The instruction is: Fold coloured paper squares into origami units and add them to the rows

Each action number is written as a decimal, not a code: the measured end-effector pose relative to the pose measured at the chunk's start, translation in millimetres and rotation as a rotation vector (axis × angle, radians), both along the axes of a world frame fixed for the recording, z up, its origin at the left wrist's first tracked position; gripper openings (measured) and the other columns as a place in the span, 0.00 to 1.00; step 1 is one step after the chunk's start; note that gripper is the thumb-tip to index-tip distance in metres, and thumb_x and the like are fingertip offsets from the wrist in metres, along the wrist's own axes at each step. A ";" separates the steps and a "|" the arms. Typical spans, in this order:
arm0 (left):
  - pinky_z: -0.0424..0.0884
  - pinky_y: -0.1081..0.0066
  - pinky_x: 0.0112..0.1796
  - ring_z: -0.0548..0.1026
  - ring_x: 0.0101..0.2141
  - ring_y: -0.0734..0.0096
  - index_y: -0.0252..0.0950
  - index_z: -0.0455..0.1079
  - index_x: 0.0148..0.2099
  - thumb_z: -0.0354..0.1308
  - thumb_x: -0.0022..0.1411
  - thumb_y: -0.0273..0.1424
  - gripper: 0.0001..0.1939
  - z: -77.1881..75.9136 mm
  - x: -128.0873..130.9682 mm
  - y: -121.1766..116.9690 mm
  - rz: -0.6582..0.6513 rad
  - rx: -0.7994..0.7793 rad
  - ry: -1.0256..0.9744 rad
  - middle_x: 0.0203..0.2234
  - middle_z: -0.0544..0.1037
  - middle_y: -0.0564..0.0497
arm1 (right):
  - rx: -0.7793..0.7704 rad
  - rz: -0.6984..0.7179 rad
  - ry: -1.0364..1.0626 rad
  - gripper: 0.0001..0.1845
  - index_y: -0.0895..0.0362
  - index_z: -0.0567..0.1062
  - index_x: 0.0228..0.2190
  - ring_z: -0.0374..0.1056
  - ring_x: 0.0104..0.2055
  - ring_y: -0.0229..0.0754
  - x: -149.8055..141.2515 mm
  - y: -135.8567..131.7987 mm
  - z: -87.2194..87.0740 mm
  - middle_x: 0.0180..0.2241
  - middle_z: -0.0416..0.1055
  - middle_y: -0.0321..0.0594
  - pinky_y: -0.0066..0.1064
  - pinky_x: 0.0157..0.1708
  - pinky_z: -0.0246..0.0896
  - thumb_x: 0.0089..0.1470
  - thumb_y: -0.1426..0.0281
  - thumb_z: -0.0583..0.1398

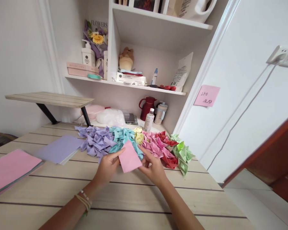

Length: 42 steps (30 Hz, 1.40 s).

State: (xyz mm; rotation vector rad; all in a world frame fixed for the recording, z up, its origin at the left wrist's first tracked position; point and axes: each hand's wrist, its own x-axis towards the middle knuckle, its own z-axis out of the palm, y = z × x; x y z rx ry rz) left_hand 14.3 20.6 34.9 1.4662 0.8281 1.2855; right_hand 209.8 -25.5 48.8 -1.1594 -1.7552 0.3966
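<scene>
A pink square of paper (130, 158) is held up above the table between both hands. My left hand (109, 166) pinches its upper left edge, thumb in front. At the lower right corner my right hand (153, 166) grips it, with the index finger raised along the side. Whether the paper is folded in layers I cannot tell. Just behind the hands lies a heap of folded paper pieces: purple ones (98, 140), blue ones (122, 135), yellow ones (138, 135), pink ones (154, 143), red ones (169, 159) and green ones (183, 156).
Purple sheets (61, 148) and a stack of pink sheets (12, 167) lie on the left of the slatted table (124, 198). A small raised stand (50, 99) is at the back left. Behind the heap stand a bottle (148, 120), a red jug (147, 108) and a tumbler (160, 113).
</scene>
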 end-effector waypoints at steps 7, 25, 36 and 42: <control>0.68 0.59 0.47 0.73 0.44 0.55 0.35 0.72 0.48 0.67 0.42 0.29 0.27 4.6 5.3 -7.9 -0.038 -0.048 -0.047 0.42 0.78 0.46 | -0.033 0.111 0.310 0.07 0.55 0.79 0.27 0.69 0.35 0.44 -9.1 1.3 1.5 0.33 0.75 0.43 0.31 0.30 0.66 0.45 0.65 0.63; 0.63 0.77 0.20 0.73 0.21 0.73 0.34 0.68 0.40 0.63 0.49 0.36 0.17 3.2 6.7 0.1 -0.182 -0.151 -0.037 0.23 0.78 0.50 | -0.376 0.100 0.858 0.24 0.59 0.71 0.34 0.70 0.23 0.40 -16.5 2.1 1.4 0.21 0.76 0.37 0.33 0.31 0.65 0.33 0.66 0.70; 0.68 0.77 0.27 0.72 0.22 0.77 0.31 0.70 0.34 0.65 0.49 0.33 0.12 5.4 9.1 -10.9 -0.308 -0.363 -0.194 0.23 0.76 0.51 | -0.606 0.324 1.065 0.17 0.61 0.76 0.32 0.70 0.27 0.36 -21.1 -2.3 1.9 0.28 0.75 0.40 0.25 0.28 0.64 0.40 0.64 0.67; 0.70 0.75 0.28 0.74 0.22 0.74 0.31 0.71 0.37 0.65 0.48 0.35 0.16 2.0 6.9 -3.7 -0.302 -0.368 -0.151 0.22 0.77 0.50 | -0.419 0.247 0.686 0.22 0.57 0.72 0.41 0.68 0.24 0.35 -19.3 1.5 -1.0 0.28 0.74 0.36 0.24 0.24 0.62 0.39 0.73 0.65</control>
